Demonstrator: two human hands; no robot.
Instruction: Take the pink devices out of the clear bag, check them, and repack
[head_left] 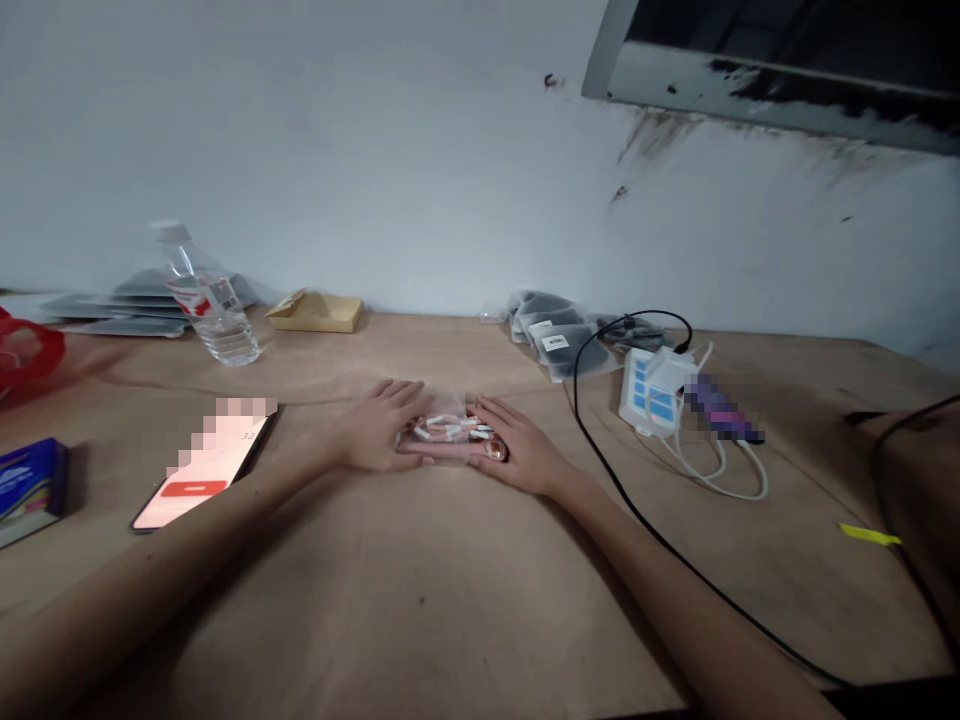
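Between my hands, on the table, lies a small pinkish container with a clear plastic cover (pixel 450 448). Several small white and orange-pink pieces (pixel 451 430) show through the clear top; what they are I cannot make out. My left hand (pixel 381 425) grips the container's left end, thumb along the near edge and fingers over the far side. At the right end my right hand (pixel 523 448) holds it the same way, beside a small round shiny spot. Both hands hide the container's ends.
A lit phone (pixel 206 465) lies left of my left forearm, with a water bottle (pixel 214 305) and a shallow cardboard box (pixel 319 311) behind. Grey plastic packets (pixel 559 335) rest near the wall. On the right are a power strip (pixel 651 390), a black cable (pixel 622 490) and a yellow strip (pixel 868 535).
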